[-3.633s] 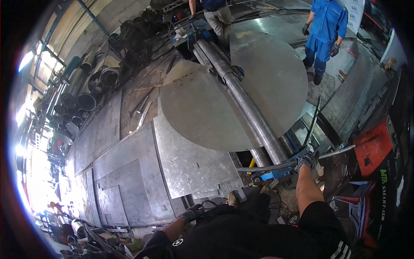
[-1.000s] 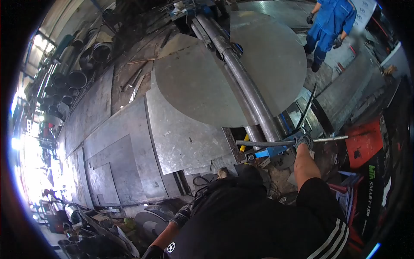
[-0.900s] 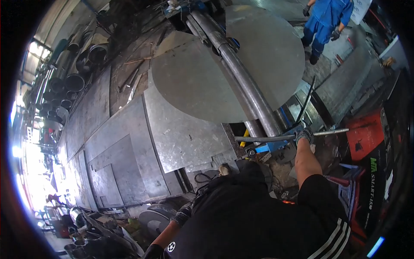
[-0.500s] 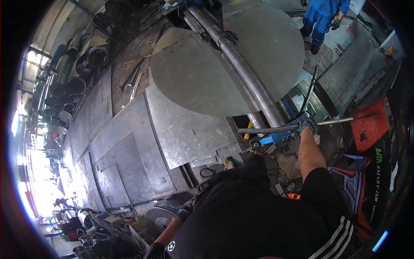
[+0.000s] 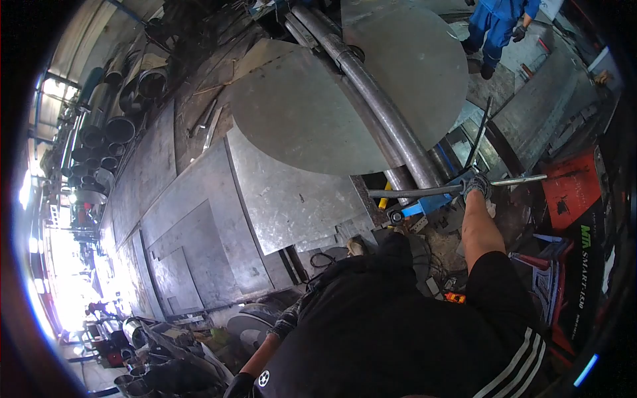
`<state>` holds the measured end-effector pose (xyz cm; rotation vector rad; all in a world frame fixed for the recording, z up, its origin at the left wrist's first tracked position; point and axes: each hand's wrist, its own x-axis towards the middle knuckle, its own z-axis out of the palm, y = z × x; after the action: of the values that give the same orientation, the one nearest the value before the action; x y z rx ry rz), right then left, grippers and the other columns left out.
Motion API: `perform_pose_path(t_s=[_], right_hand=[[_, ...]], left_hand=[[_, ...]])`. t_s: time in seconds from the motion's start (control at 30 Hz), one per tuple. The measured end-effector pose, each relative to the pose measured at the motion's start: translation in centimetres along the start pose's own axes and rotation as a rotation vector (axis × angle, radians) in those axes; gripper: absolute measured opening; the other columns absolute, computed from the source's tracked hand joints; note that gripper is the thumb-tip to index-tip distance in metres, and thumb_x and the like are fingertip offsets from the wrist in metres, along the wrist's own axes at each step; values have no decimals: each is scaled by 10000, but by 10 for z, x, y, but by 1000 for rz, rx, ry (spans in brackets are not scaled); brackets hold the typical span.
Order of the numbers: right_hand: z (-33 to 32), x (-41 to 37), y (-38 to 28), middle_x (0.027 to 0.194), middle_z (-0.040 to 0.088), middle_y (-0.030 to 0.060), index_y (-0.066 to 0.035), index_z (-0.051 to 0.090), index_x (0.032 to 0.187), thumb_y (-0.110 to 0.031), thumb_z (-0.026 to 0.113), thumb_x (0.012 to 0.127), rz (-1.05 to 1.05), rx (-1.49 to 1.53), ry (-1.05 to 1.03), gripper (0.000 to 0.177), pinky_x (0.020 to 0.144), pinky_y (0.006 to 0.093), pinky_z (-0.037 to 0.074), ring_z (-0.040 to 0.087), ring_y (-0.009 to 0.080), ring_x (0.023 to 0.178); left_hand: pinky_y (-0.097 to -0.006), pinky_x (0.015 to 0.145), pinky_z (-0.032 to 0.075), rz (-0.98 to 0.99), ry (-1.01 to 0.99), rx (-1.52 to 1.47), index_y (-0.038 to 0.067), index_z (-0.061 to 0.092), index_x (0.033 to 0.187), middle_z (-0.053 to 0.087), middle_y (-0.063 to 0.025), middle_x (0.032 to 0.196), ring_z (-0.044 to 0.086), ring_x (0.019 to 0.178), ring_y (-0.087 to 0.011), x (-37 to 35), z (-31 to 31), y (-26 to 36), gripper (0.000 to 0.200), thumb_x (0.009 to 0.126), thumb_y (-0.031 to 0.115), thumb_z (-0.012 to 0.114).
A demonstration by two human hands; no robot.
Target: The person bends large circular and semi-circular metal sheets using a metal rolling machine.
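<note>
My right hand (image 5: 476, 188), in a dark patterned work glove, is closed around a long metal bar (image 5: 424, 192). The bar lies across the near end of a roller machine, over its blue frame (image 5: 431, 203). Beyond the hand, long steel rollers (image 5: 378, 99) run away from me. A large round metal sheet (image 5: 298, 113) passes between them and shows on both sides. My left hand (image 5: 285, 323), gloved too, hangs low beside my body, near a dark grey disc (image 5: 255, 325). Its fingers are mostly hidden, and I cannot see anything held there.
Flat metal sheets (image 5: 199, 225) cover the floor to the left. Pipes (image 5: 119, 129) are stacked at the far left. A co-worker in blue (image 5: 491, 30) stands beyond the machine. A red and black machine (image 5: 574, 192) stands at the right. Cables and an orange item (image 5: 454, 298) lie near my feet.
The view has shifted slightly. My right hand keeps its hold on the bar, and my left hand stays low by my side. The co-worker stands in nearly the same place.
</note>
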<state>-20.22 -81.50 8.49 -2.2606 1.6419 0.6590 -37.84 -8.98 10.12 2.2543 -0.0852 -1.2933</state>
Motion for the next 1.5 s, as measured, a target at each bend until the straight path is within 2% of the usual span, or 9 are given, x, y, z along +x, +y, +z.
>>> perform_pose_path(t_s=[0.37, 0.53, 0.83, 0.9, 0.93, 1.07, 1.27, 1.47, 1.5], right_hand=[[12, 18, 4, 1212, 640, 127, -161, 674, 1134, -515, 744, 673, -40, -37, -15, 586, 845, 439, 534, 628, 325, 1093], [25, 34, 9, 1229, 631, 120, -153, 662, 1151, -553, 707, 708, -60, -59, 31, 599, 857, 432, 531, 619, 317, 1109], [2, -1, -3, 1222, 640, 92, -160, 673, 1151, -623, 685, 719, -41, -133, 36, 634, 870, 412, 530, 628, 289, 1099], [-13, -14, -7, 1243, 626, 95, -172, 661, 1171, -609, 691, 720, 5, -43, -80, 628, 873, 412, 530, 621, 284, 1112], [3, 2, -4, 1267, 612, 92, -180, 645, 1197, -597, 703, 718, -38, -100, -10, 638, 869, 421, 530, 613, 290, 1123], [32, 41, 7, 1285, 600, 90, -189, 629, 1223, -598, 710, 716, 11, -103, -20, 657, 870, 427, 528, 606, 292, 1132], [0, 1, -3, 1266, 611, 94, -183, 663, 1169, -587, 703, 717, 50, -33, -47, 607, 873, 424, 526, 612, 298, 1123], [-4, -10, -4, 1218, 635, 111, -162, 693, 1101, -556, 717, 695, -70, -146, -40, 566, 864, 408, 528, 617, 294, 1114], [2, -2, -1, 1135, 666, 112, -145, 704, 1066, -564, 680, 744, -146, -184, -21, 529, 797, 434, 539, 649, 300, 1024]], left_hand=[[-373, 988, 431, 0, 11, 6, 32, 458, 1362, 583, -178, 1267, 558, 1161, -293, 3, 1, 3, 644, 857, 378, 655], [-373, 991, 430, 5, 13, 5, 31, 456, 1363, 581, -178, 1269, 556, 1163, -294, 5, 2, 6, 648, 854, 376, 660], [-374, 995, 428, 6, 11, -5, 30, 453, 1364, 579, -178, 1272, 553, 1168, -296, 14, -1, 0, 655, 849, 372, 668], [-374, 996, 427, 3, 13, -9, 29, 452, 1365, 578, -178, 1273, 552, 1169, -296, 13, 0, -2, 656, 848, 371, 670], [-374, 997, 427, 3, 14, -11, 29, 452, 1365, 578, -178, 1273, 552, 1169, -296, 13, 1, -4, 657, 847, 370, 671], [-375, 999, 426, 1, 12, -16, 29, 450, 1366, 577, -178, 1274, 550, 1171, -297, 11, 0, -3, 661, 845, 368, 674], [-375, 1002, 425, 5, 7, -10, 28, 448, 1367, 575, -179, 1277, 548, 1174, -299, 13, -4, -3, 666, 842, 365, 680], [-376, 1005, 423, 13, 7, -4, 27, 446, 1368, 574, -179, 1279, 546, 1177, -300, 14, -6, 0, 671, 839, 362, 685], [-376, 1005, 423, 14, 6, -2, 27, 446, 1368, 573, -179, 1279, 546, 1178, -300, 15, -7, 0, 672, 838, 362, 686]])
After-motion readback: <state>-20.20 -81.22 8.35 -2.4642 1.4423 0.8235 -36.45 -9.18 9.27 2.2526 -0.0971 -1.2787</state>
